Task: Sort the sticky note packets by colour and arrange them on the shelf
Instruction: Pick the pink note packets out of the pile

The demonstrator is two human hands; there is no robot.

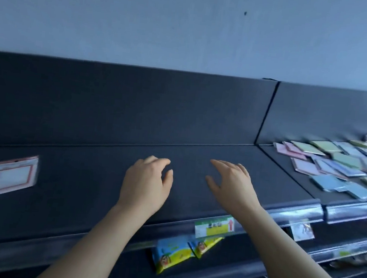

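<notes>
Empty hands over a bare shelf [84, 185], sorting not begun.
At far left, one packet [9, 177] lies alone; at centre, left hand [145, 185] and right hand [232, 185] hover, fingers loosely spread, holding nothing; at right, mixed sticky note packets [337, 164] lie jumbled, probably awaiting sorting.

We saw flat square plastic-wrapped sticky note packets [341, 167] in pink, green and blue, lying mixed and overlapping on the dark shelf's [85, 174] right section.
</notes>
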